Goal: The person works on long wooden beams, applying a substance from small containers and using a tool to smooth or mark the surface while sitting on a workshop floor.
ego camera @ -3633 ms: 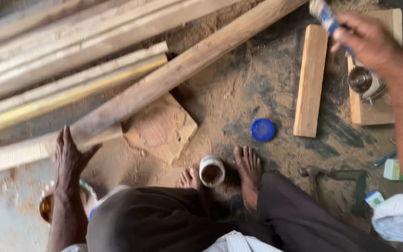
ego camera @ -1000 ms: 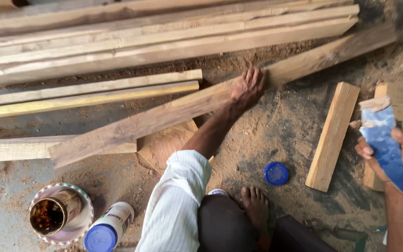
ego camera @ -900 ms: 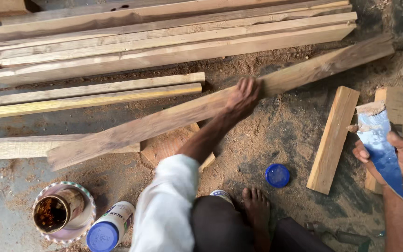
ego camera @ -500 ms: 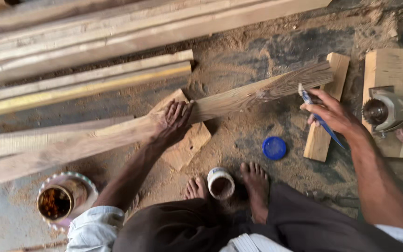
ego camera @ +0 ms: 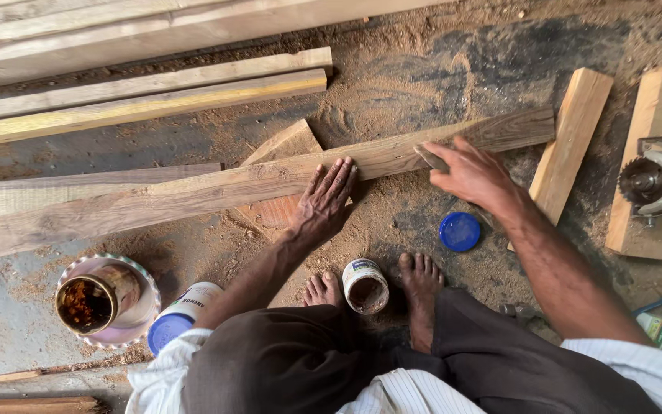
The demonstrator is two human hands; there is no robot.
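Note:
I squat on a dusty floor over a long rough wooden plank that lies slantwise in front of me. My left hand rests flat on the plank's near edge, fingers spread. My right hand presses a folded piece of sandpaper against the plank near its right end. An open small tin stands between my bare feet, and its blue lid lies on the floor just under my right wrist.
Long planks are stacked at the back. A short board leans right of the plank. A circular saw sits on a wood block at far right. A rusty can in a bowl and a blue-capped bottle stand at left.
The plank now lies closer and flatter before me. My right hand has come down onto its right end with the sandpaper; my left hand stays on the plank's middle.

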